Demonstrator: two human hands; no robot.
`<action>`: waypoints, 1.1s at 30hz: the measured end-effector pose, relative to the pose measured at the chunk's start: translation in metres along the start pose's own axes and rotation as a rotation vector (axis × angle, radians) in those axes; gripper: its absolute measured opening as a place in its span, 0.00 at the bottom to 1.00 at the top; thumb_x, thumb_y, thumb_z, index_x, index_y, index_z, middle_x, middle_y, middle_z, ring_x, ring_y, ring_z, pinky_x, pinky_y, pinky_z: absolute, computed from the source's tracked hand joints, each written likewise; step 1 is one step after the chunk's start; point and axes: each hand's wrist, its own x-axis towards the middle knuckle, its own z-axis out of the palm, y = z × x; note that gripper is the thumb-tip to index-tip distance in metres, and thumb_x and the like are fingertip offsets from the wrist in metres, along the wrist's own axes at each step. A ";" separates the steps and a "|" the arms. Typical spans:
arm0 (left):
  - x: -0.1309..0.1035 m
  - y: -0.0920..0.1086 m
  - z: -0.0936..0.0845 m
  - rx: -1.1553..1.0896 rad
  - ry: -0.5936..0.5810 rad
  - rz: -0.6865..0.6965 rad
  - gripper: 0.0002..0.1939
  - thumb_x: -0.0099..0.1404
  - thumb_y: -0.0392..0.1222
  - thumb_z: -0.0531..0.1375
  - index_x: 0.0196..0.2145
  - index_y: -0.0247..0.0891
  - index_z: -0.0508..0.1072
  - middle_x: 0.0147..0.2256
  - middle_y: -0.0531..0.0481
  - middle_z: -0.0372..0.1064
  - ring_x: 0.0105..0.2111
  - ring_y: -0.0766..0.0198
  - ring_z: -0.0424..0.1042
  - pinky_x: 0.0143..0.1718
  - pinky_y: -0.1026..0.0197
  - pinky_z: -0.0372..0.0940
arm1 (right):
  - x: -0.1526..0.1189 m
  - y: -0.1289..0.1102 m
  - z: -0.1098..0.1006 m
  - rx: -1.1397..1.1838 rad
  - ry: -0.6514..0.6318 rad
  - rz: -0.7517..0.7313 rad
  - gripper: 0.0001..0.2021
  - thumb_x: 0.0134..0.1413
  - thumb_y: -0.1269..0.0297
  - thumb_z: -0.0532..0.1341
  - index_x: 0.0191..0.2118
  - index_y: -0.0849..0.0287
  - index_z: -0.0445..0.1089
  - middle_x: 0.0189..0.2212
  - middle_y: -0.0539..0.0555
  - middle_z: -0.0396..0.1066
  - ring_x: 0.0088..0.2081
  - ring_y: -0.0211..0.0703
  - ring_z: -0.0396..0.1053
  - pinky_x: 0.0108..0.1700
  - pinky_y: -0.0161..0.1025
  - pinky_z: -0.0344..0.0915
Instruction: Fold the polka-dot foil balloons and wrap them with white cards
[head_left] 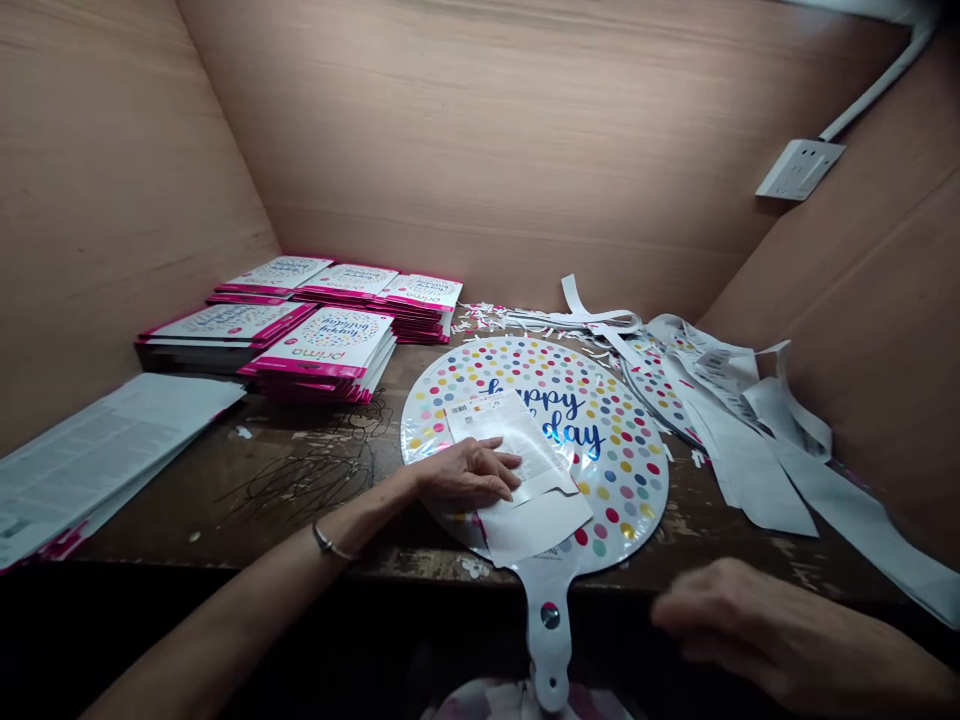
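Observation:
A round, dotted "happy birthday" foil balloon (630,470) lies flat on the table, its tail hanging over the front edge. On top of it rests a small white printed packet (536,450), with a white flap spread below it. My left hand (472,470) lies on this packet, fingers apart and palm down. Off to the right, beyond the table's front edge, is my right hand (720,620), blurred by motion; its fingers are smeared and it touches neither packet nor balloon.
Stacks of pink-and-white packets (322,345) stand at the back left. Flat printed sheets (97,460) lie at the far left, dark threads (322,465) beside them. White paper strips (731,450) cover another dotted balloon (660,390) at right. Wooden walls (465,130) enclose the table.

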 end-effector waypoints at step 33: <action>-0.046 0.041 0.098 0.903 0.688 -0.157 0.16 0.67 0.35 0.46 0.43 0.35 0.71 0.46 0.40 0.68 0.42 0.54 0.68 0.42 0.48 0.65 | 0.119 -0.028 0.087 -0.122 0.314 0.347 0.07 0.55 0.72 0.53 0.32 0.57 0.67 0.29 0.52 0.64 0.32 0.41 0.61 0.32 0.36 0.51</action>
